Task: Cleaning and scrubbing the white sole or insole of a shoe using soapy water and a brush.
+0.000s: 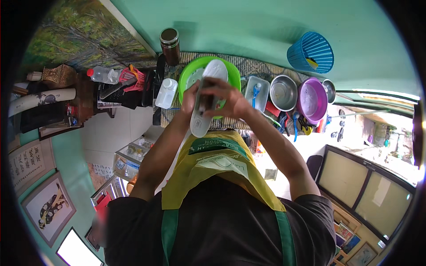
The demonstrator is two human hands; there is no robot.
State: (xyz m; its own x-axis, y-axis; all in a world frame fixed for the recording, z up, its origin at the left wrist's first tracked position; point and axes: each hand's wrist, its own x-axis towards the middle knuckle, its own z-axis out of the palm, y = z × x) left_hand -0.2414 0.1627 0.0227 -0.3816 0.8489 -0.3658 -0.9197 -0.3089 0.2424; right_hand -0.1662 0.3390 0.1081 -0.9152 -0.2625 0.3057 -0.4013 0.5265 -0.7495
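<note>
Both of my hands are over the near side of a green basin [235, 73], around a long white shoe-like piece [199, 127] with rounded ends. It stands tilted, one end toward me and the other over the basin. My left hand [190, 98] is closed on its left edge. From the right, my right hand [228, 101] reaches across it with bent fingers and thumb. Something dark shows between those fingers; I cannot make out what it is. Whitish suds or liquid show in the basin, partly hidden by the white shoe and my hands.
Left of the basin are a white jug [167, 93] and a brown flask [171, 46]. On the right stand a clear tub [262, 102] with a blue brush [256, 91], a steel bowl [284, 91], a purple basin [313, 99], several tools and a blue basket [310, 52].
</note>
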